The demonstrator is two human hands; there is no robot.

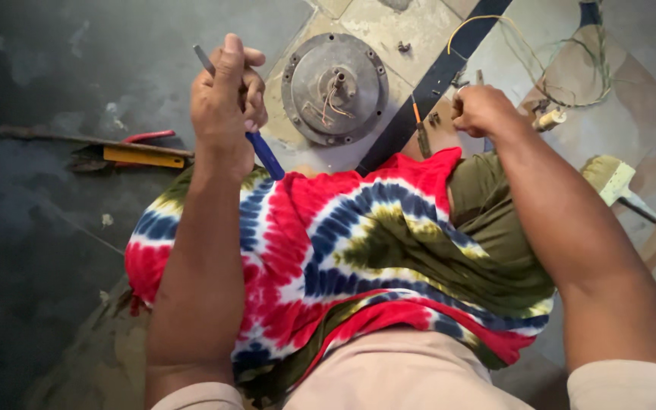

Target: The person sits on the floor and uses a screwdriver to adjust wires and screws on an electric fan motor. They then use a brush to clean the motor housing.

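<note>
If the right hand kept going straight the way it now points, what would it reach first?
The right hand points up-left along the floor, so it would likely first meet the small loose screws and the dark flat blade just ahead of its knuckles. Depth is unclear, so it may pass above them.

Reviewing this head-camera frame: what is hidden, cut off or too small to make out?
- Right hand: closed fist hides whatever it grips.
- Blue-handled tool in left hand: middle covered by fingers; tip type unclear.
- Small screws on the floor: too small to identify.
- Wires: run off the top edge.
- Paintbrush: handle end blurred.
</note>
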